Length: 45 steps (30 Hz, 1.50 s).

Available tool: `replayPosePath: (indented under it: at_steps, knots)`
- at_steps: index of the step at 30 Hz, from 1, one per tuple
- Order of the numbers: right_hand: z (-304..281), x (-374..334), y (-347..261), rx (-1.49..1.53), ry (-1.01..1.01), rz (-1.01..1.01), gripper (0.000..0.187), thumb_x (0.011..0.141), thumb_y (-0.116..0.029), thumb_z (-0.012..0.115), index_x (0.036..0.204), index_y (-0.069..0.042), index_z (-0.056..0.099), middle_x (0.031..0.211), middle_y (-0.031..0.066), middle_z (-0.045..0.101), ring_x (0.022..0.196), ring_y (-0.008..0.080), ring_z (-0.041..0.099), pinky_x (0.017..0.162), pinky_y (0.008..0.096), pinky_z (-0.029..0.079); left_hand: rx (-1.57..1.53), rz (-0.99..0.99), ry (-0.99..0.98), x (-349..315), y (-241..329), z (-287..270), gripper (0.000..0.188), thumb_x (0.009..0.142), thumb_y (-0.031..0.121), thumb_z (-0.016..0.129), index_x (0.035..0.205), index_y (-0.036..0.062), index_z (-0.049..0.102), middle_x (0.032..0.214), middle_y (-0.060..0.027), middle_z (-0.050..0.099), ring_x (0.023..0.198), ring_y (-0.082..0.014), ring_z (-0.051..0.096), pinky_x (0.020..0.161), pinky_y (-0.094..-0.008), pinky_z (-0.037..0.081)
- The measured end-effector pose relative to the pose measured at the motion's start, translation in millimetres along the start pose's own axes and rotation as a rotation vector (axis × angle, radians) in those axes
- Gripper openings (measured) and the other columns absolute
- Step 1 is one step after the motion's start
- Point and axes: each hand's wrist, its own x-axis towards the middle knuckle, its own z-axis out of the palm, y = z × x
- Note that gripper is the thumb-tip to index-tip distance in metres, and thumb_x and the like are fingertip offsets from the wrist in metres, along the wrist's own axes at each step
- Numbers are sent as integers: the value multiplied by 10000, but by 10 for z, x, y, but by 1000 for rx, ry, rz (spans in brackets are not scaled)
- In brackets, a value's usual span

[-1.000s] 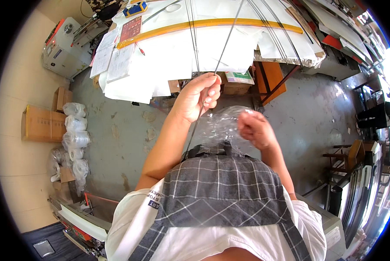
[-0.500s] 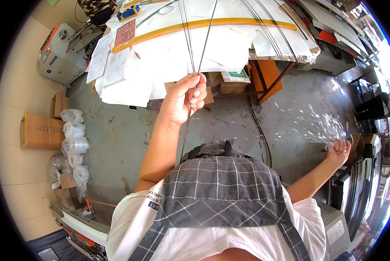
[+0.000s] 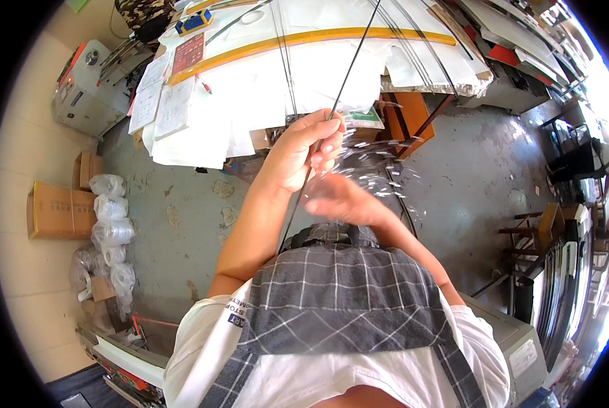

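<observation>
My left hand is closed around a thin black rod, which rises over the table's front edge and runs down past my wrist toward my apron. Just below and right of it, my right hand is smeared by motion and its fingers cannot be made out. Small shiny silver flecks, blurred like strands of tinsel, spread above and to the right of both hands. Whether my right hand grips them does not show.
Ahead, a table holds white sheets, a long yellow bar, more thin rods and handwritten papers. Cartons and plastic-wrapped rolls stand along the left wall. A wooden stool and stacked panels are at right.
My right hand has swung from the far right to beside my left hand, and the silver flecks have moved with it. The rod in my left hand now leans further right.
</observation>
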Motion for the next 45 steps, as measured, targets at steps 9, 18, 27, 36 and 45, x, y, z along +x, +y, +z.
replayPosePath:
  at_steps: [9,18,27,36,45]
  knots:
    - [-698,-513,59,744,506,75,204,882,-207,516,705,-104,513,533,-63,326,418,53,270,381,221,198,89,2,50,20,80,-197,173,871,260,559,884,88,556,607,65,426,481,-19,314,432,-167,248]
    - [-2023,-1805,133,921,969,-447,237,936,-223,471,790,-46,532,524,-32,314,417,70,244,381,231,196,71,-113,14,89,-158,-292,159,897,256,526,909,100,548,619,60,422,489,-13,310,429,-161,234]
    - [-2514,-2787,286,830,1259,-560,235,934,-217,476,780,-42,507,521,-26,295,436,75,230,375,230,202,103,-100,23,133,-180,-178,159,912,238,503,900,85,544,611,51,416,484,-15,311,430,-166,247]
    - [-2685,-3046,343,832,1451,-671,203,915,-189,489,779,-40,503,523,-19,295,428,76,237,375,231,195,103,13,176,123,-112,-175,158,922,232,497,929,81,541,614,59,387,479,-17,323,423,-162,266]
    - [-1915,-1990,213,420,1376,-301,148,884,-216,554,846,-81,598,523,-66,296,427,22,238,369,196,163,46,293,372,457,52,-317,157,915,216,488,956,72,536,614,47,400,476,-32,327,430,-182,265]
